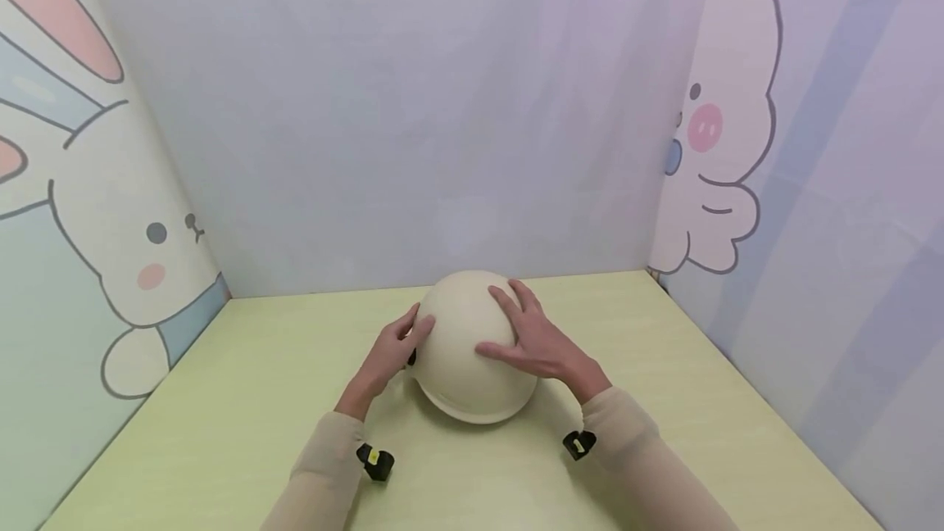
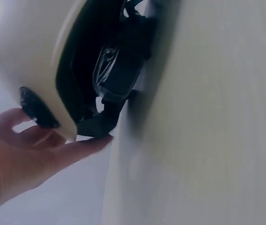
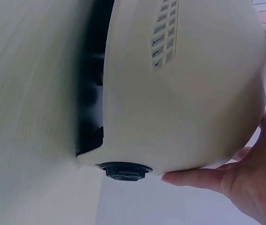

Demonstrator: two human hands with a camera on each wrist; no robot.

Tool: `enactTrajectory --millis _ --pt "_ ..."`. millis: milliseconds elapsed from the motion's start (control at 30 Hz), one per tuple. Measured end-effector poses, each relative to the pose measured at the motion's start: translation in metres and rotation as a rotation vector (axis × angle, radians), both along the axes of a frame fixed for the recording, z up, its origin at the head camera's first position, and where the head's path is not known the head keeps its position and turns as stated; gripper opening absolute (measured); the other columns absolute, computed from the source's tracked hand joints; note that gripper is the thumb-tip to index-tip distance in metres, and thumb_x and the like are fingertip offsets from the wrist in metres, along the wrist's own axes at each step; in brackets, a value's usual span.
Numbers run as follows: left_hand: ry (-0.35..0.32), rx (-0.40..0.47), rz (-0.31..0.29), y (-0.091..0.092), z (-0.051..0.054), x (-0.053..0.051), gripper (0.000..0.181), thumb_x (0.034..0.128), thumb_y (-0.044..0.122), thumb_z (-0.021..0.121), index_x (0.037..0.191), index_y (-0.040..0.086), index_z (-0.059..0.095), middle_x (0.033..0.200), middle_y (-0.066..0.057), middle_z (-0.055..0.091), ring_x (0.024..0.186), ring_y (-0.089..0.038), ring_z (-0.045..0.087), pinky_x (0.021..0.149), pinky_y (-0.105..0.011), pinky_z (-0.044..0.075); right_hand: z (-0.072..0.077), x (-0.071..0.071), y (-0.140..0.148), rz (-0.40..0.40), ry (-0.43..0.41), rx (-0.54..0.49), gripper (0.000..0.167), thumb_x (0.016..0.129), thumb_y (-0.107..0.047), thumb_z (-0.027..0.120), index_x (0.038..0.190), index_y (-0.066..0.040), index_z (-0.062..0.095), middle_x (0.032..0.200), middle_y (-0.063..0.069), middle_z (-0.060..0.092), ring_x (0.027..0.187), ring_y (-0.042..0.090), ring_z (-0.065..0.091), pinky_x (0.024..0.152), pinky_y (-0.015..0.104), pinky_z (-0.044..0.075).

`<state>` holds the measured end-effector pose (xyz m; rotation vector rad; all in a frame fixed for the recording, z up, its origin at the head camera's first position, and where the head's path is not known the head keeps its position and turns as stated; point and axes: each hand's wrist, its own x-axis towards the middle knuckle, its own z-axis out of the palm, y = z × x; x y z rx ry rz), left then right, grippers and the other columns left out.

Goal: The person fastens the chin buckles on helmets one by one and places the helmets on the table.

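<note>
A cream, dome-shaped helmet (image 1: 460, 342) is on the table with its crown up, between both hands. My left hand (image 1: 391, 355) grips its left side, the thumb on the outer shell. In the left wrist view, fingers curl about the edge beside a black side fitting (image 2: 36, 108), one fingertip touching the black strap part below. Dark inner padding (image 2: 121, 68) shows under the rim. Spread, mostly straight fingers of my right hand (image 1: 542, 342) rest on the dome's right side. The right wrist view shows slotted vents (image 3: 163, 37) and a black round fitting (image 3: 125, 171).
The pale yellow-green table (image 1: 295, 342) meets a plain grey-white curtain (image 1: 398, 121) at the back. Cartoon-printed panels stand at the left (image 1: 111, 211) and the right (image 1: 737, 129). Each wrist carries a small black device (image 1: 376, 463).
</note>
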<state>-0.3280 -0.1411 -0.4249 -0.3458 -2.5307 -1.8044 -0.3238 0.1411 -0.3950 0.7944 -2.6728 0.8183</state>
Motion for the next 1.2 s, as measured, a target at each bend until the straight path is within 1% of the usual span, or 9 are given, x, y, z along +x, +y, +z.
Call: enactTrajectory --millis 133,233,400,533,733,833,967,1067,1200 --pt "-0.063 -0.018 -0.065 -0.004 0.004 0.002 0.081 0.0982 0.054 0.056 0.161 0.017 0.021 0.163 -0.012 0.023 0.14 -0.04 0.036 0.084 -0.049 0.053 0.0 0.002 -0.001 -0.001 -0.007 -0.014 0.098 0.081 -0.075 0.063 0.159 -0.027 0.027 0.163 0.018 0.01 0.141 0.044 0.031 0.101 0.06 0.042" --pt "-0.075 -0.029 -0.058 -0.004 0.007 0.003 0.082 0.097 0.056 0.057 0.161 0.019 0.021 0.163 -0.013 0.023 0.139 -0.041 0.039 0.084 -0.049 0.053 0.0 0.001 -0.001 -0.013 -0.006 -0.023 0.098 0.081 -0.075 0.064 0.158 -0.026 0.028 0.162 0.02 0.011 0.138 0.045 0.035 0.101 0.059 0.042" --pt "-0.037 -0.051 -0.012 0.0 0.01 0.004 0.083 0.0946 0.058 0.059 0.16 0.021 0.024 0.16 -0.013 0.03 0.136 -0.039 0.044 0.095 -0.051 0.05 0.0 -0.001 0.001 -0.03 -0.021 -0.033 0.098 0.081 -0.074 0.064 0.159 -0.026 0.027 0.162 0.019 0.011 0.137 0.044 0.037 0.102 0.059 0.041" --pt "-0.011 -0.052 -0.003 0.004 0.014 0.006 0.087 0.0927 0.057 0.063 0.16 0.02 0.023 0.158 -0.018 0.032 0.14 -0.038 0.038 0.107 -0.054 0.039 0.002 -0.003 0.004 -0.036 -0.055 -0.06 0.098 0.083 -0.072 0.064 0.16 -0.027 0.024 0.163 0.018 0.009 0.139 0.045 0.034 0.103 0.061 0.04" --pt "0.007 -0.047 -0.005 0.008 0.022 0.01 0.09 0.0885 0.047 0.073 0.159 0.018 0.026 0.155 -0.021 0.035 0.141 -0.038 0.037 0.108 -0.057 0.036 0.004 -0.007 0.012 -0.044 -0.09 -0.117 0.092 0.087 -0.065 0.064 0.16 -0.03 0.021 0.164 0.016 0.008 0.138 0.046 0.034 0.103 0.063 0.038" --pt "0.025 -0.027 0.015 0.01 0.022 0.01 0.088 0.0869 0.043 0.075 0.157 0.015 0.03 0.155 -0.02 0.034 0.139 -0.038 0.038 0.106 -0.057 0.038 0.004 -0.008 0.014 -0.042 -0.092 -0.127 0.091 0.089 -0.063 0.064 0.16 -0.028 0.019 0.164 0.018 0.007 0.138 0.048 0.034 0.103 0.064 0.038" --pt "0.039 0.012 0.075 0.013 0.02 0.009 0.088 0.0839 0.046 0.077 0.154 0.014 0.034 0.153 -0.018 0.036 0.136 -0.037 0.041 0.104 -0.056 0.041 0.005 -0.007 0.014 -0.051 -0.105 -0.15 0.091 0.09 -0.063 0.063 0.161 -0.027 0.018 0.164 0.019 0.006 0.138 0.049 0.034 0.102 0.064 0.039" --pt "0.042 0.069 0.125 0.017 0.021 0.011 0.089 0.082 0.046 0.08 0.152 0.013 0.036 0.15 -0.019 0.039 0.135 -0.035 0.044 0.104 -0.053 0.042 0.005 -0.007 0.013 -0.055 -0.103 -0.174 0.09 0.091 -0.062 0.062 0.161 -0.026 0.018 0.163 0.019 0.008 0.136 0.049 0.036 0.1 0.064 0.04" --pt "0.057 0.165 0.164 0.022 0.023 0.014 0.089 0.0808 0.043 0.083 0.15 0.01 0.037 0.147 -0.02 0.043 0.131 -0.034 0.049 0.102 -0.05 0.045 0.005 -0.008 0.012 -0.065 -0.093 -0.202 0.089 0.091 -0.062 0.061 0.161 -0.025 0.019 0.163 0.019 0.011 0.136 0.048 0.037 0.099 0.064 0.042"
